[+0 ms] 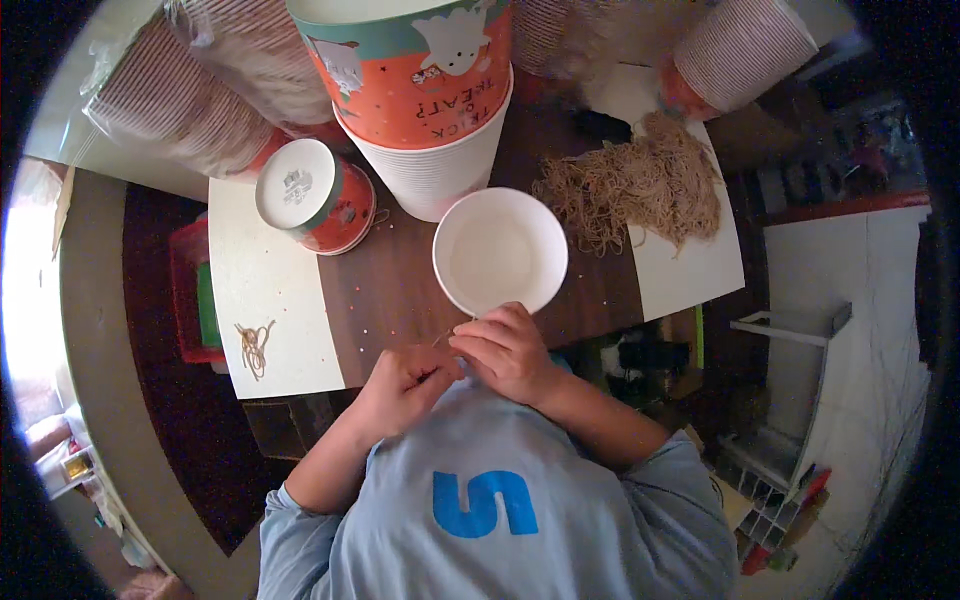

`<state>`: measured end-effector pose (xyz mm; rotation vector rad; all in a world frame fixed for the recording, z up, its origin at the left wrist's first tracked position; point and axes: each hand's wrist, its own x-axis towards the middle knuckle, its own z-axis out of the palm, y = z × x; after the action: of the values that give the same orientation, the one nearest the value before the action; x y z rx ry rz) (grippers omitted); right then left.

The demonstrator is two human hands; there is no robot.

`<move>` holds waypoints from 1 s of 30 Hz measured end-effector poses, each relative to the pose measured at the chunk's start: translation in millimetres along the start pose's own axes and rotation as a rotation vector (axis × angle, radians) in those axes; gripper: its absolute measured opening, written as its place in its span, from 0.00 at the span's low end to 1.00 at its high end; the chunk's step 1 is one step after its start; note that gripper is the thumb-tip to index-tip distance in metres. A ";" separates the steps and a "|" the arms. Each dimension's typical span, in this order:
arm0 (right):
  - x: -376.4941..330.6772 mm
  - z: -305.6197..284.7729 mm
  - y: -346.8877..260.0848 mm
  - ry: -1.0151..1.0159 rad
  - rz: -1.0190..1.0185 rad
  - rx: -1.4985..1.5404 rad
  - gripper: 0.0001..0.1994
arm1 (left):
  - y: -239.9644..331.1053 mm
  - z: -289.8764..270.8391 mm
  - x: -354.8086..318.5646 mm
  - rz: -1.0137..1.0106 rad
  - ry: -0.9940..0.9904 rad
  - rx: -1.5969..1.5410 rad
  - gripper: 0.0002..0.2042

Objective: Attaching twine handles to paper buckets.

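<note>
My left hand (408,388) and my right hand (508,355) meet close to my chest at the table's near edge. The fingers of both are pinched together. A short bit of thin string (441,339) shows between the fingertips; the rest is hidden in the hands. Just beyond them stands an open white paper tub (500,252), mouth up, its inside bare. My right hand's knuckles are nearest to its rim.
Behind the tub rises a tall stack of white tubs (425,170) topped by an orange and green one (410,75). An upturned printed tub (340,215) stands left. Tangled brown twine (640,185) lies right, a few strands (254,348) left. Wrapped tub stacks (185,95) line the back.
</note>
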<state>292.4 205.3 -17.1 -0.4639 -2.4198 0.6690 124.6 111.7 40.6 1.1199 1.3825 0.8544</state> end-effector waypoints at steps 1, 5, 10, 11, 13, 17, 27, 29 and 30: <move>-0.5 -2.6 2.3 0.002 0.011 -0.001 0.11 | 8.2 -2.9 -3.4 0.041 -0.025 0.041 0.05; -7.8 -12.6 24.2 -0.084 0.011 0.013 0.07 | 32.8 -12.0 -25.2 0.033 -0.231 -0.123 0.05; 3.6 -54.9 26.7 -0.337 -0.042 0.021 0.03 | 37.7 -18.6 -23.0 0.029 -0.258 -0.179 0.06; 7.5 -62.7 24.6 -0.413 -0.071 -0.048 0.03 | 37.2 -21.1 -22.9 0.004 -0.241 -0.198 0.07; 9.6 -70.1 24.8 -0.489 -0.099 -0.119 0.03 | 30.4 -24.0 -20.4 -0.028 -0.205 -0.242 0.07; 10.5 -70.6 23.7 -0.604 -0.228 -0.282 0.03 | 6.4 -35.7 -16.1 -0.145 -0.145 -0.153 0.06; 24.6 -79.7 10.1 -0.659 -0.002 -0.170 0.06 | 5.3 -62.7 -22.1 -0.252 -0.028 -0.140 0.07; 39.4 -67.8 -5.3 -0.481 0.039 0.086 0.08 | 11.9 -53.2 -13.3 -0.202 -0.042 -0.127 0.07; 50.9 -60.1 -17.5 -0.450 0.208 0.381 0.11 | 16.2 -44.9 -7.0 -0.171 -0.040 -0.180 0.07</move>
<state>287.0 235.8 57.4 -0.4435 -2.5767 1.4242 82.4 114.1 63.9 0.8641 1.3190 0.8111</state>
